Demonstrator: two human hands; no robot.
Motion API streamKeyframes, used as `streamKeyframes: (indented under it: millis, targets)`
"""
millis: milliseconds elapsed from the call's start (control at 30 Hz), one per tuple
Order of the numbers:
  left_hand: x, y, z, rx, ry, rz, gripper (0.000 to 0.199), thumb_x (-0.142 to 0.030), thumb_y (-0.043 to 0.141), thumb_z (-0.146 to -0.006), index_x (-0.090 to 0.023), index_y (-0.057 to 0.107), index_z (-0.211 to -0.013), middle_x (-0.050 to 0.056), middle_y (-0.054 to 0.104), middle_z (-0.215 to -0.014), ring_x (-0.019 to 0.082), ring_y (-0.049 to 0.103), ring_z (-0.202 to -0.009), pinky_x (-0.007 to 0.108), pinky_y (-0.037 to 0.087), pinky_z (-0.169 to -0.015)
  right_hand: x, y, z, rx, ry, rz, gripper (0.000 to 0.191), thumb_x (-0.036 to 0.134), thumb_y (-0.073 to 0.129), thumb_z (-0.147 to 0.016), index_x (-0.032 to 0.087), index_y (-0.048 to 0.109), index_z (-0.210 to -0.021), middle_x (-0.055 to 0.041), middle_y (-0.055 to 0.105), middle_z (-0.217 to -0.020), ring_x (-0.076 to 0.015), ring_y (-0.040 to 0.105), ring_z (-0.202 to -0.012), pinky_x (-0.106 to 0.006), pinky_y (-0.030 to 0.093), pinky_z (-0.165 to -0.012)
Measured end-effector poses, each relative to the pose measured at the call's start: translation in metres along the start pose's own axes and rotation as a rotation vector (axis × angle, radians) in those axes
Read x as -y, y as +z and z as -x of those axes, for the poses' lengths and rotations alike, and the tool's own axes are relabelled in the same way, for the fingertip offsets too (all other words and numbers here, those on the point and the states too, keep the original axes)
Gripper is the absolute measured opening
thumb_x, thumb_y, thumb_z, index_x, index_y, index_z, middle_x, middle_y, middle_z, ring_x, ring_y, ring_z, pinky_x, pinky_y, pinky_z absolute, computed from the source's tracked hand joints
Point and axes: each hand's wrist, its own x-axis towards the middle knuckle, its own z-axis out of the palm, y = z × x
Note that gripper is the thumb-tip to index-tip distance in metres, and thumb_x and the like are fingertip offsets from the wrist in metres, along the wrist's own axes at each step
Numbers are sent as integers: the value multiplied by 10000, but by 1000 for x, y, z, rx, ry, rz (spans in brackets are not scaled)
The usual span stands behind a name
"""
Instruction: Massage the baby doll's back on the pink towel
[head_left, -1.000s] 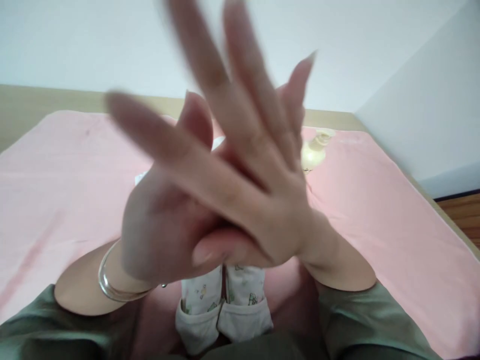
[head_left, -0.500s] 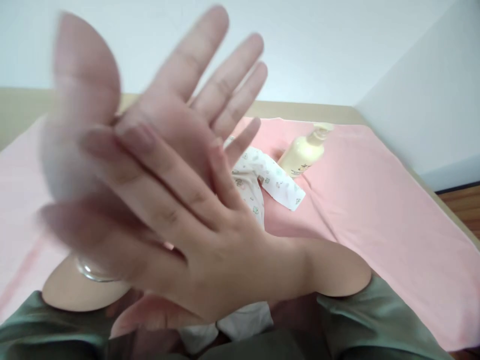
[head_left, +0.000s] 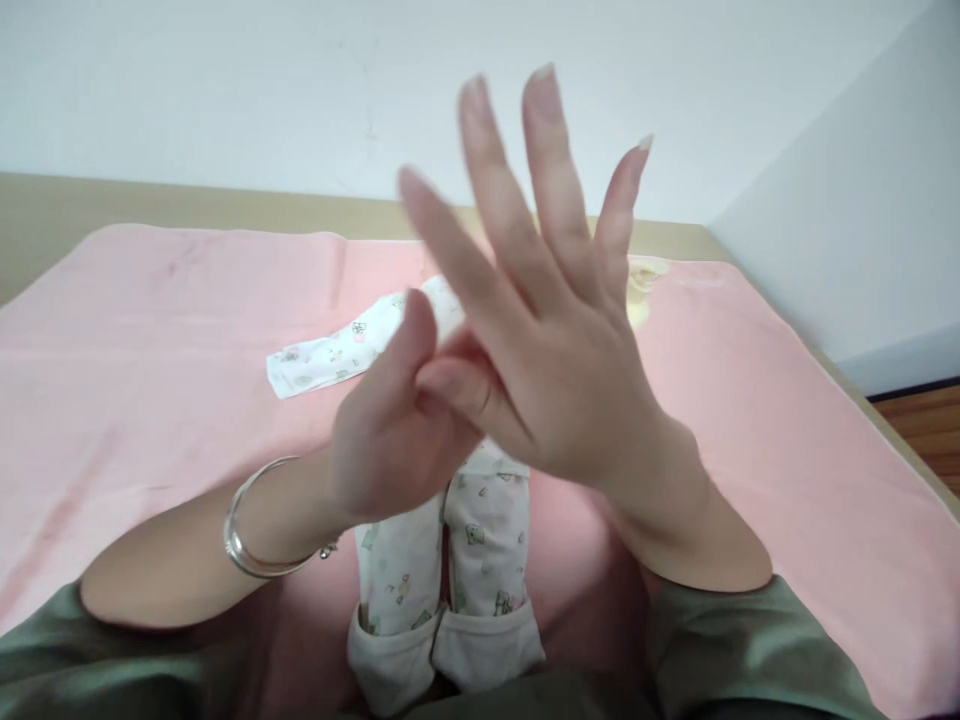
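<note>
My two hands meet in the air above a small white printed garment and hold no object. My right hand [head_left: 577,380] is open, its back towards me, with the fingers spread upwards and the thumb across my left hand. My left hand [head_left: 390,440], with a silver bangle at the wrist, presses against the palm side of the right one. Its thumb points up, stretched away; its other fingers are mostly hidden behind the right hand. Beneath them, the garment [head_left: 487,540] shows one sleeve out to the left and two legs with folded white cuffs; the hands cover its middle.
A pink sheet [head_left: 187,330] covers the tan surface [head_left: 60,215] under the garment. Behind my right hand, a pale yellow pump bottle [head_left: 640,290] shows only in part. White walls [head_left: 225,90] rise at the back and right.
My hands have drawn back from close to the camera. The right hand has swung from lying across the left palm to fingers up and spread, now covering most of the bottle.
</note>
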Motion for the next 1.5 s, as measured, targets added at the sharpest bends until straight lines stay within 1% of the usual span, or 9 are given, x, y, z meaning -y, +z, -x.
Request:
streamKeyframes:
  millis: [100,233,367,533,733,933,1100,1300,1500]
  targets:
    - [6,-21,-15,72,107,12,714,-665,109,-1078,-308,696,-1272,-29,675,-1437,234,433,-1568,462,449,-1292,-19,12,-3,81,117,-49,657,425,275,-1110,124,238,-1693,-155,154,-1783,-365,71,-1672,-670,-7,-1342]
    - [41,-59,-39,-371,297,-258,291,-387,540,-1046,-260,740,-1216,6,718,-1357,203,586,-1418,408,417,-1298,-13,50,1,193,192,-219,616,309,301,-1084,104,291,-1665,-152,218,-1769,-350,130,-1667,-664,58,-1360]
    - [80,-80,-61,-653,214,-463,269,-132,521,-916,-210,724,-1075,31,746,-1218,204,657,-1260,373,515,-1170,14,87,11,429,147,-345,579,228,315,-1073,70,371,-1627,-190,329,-1722,-339,275,-1630,-641,221,-1345]
    - [97,-88,-71,-465,2,-693,253,-214,477,-924,-202,725,-973,59,771,-1071,225,684,-1048,392,548,-1012,-6,113,2,506,59,-359,537,271,348,-1092,74,466,-1577,-158,295,-1741,-329,205,-1653,-640,145,-1354]
    - [97,-88,-69,-389,82,-836,334,-318,383,-992,-209,697,-962,74,775,-1074,235,671,-1067,394,513,-1019,-60,132,-14,553,-60,-485,510,330,341,-1105,183,530,-1556,-104,304,-1747,-308,237,-1647,-574,266,-1325]
    - [100,-85,-65,-486,54,-775,355,-339,385,-1001,-203,712,-974,72,786,-1117,219,681,-1072,372,529,-1007,-9,125,3,406,386,-193,607,312,330,-1101,36,353,-1642,-201,329,-1718,-376,302,-1613,-610,249,-1322]
    - [100,-82,-63,-565,44,-651,394,-343,362,-1017,-201,725,-960,60,789,-1133,210,684,-1113,358,522,-1058,35,110,27,382,187,-163,638,301,383,-1083,-53,356,-1613,-262,290,-1712,-395,222,-1637,-583,193,-1353]
    - [100,-83,-63,-547,52,-586,381,-333,383,-1022,-196,719,-905,59,783,-1018,207,693,-998,370,532,-978,-9,122,12,445,27,-405,603,299,373,-1062,99,406,-1631,-97,341,-1727,-265,239,-1649,-515,150,-1385]
    - [99,-83,-64,-540,40,-677,368,-311,374,-1013,-217,723,-944,63,781,-1115,218,673,-1100,353,512,-1037,-31,128,6,450,397,-317,702,370,393,-1078,-32,290,-1644,-235,284,-1724,-374,269,-1625,-591,237,-1335]
